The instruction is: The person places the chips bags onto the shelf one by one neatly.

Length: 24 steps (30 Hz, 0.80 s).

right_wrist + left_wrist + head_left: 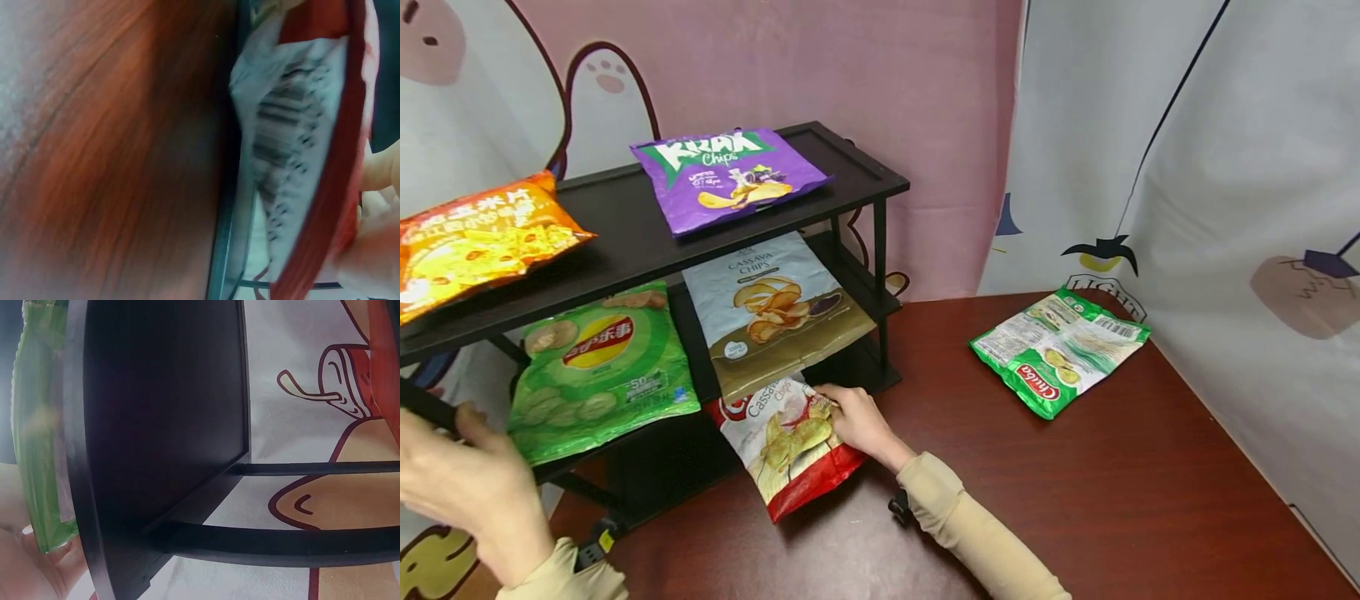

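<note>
My right hand [857, 421] grips the right edge of a red and white bag of cassava chips [797, 442]. The bag sticks out at a tilt from the lower part of the black shelf; its barcode side [281, 144] faces the right wrist camera. My left hand [471, 483] is blurred by the shelf's left end, near a green bag of potato chips [602, 367]. In the left wrist view, its fingers [72, 565] appear beside that bag's corner, looking loosely extended. Its fingertips are cut off in the head view.
A grey and gold cassava chips bag [782, 308] lies on the middle shelf. The black rack's top [625, 225] bears a purple chips bag [730, 175] and an orange snack bag [482, 233]. A green and white chips bag [1060, 350] lies on the brown table [1000, 500].
</note>
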Available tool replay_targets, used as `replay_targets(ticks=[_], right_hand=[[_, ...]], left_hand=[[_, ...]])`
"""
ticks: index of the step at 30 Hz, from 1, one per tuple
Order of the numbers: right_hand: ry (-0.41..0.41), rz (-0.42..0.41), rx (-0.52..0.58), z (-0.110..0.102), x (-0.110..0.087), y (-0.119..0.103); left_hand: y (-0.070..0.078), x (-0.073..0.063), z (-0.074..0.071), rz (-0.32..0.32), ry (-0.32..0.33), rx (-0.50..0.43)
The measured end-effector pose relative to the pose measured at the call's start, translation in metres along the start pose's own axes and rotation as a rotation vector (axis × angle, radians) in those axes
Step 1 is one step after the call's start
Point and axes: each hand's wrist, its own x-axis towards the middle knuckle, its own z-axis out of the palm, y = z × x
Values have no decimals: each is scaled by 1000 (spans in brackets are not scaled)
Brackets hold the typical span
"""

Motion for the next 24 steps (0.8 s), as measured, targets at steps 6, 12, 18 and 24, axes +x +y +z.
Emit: replay_targets(ticks=[6, 12, 18, 24], right_hand=[[-96, 88, -40, 7, 1, 5], [-275, 114, -178, 3, -5, 11], [-412, -10, -382, -19, -22, 1], [-487, -171, -556, -24, -42, -6]], left_hand=[[-1, 0, 1, 4, 3, -1], [-4, 2, 2, 38, 14, 3], [-5, 1, 3, 28, 11, -3], [-4, 2, 2, 64, 16, -5]])
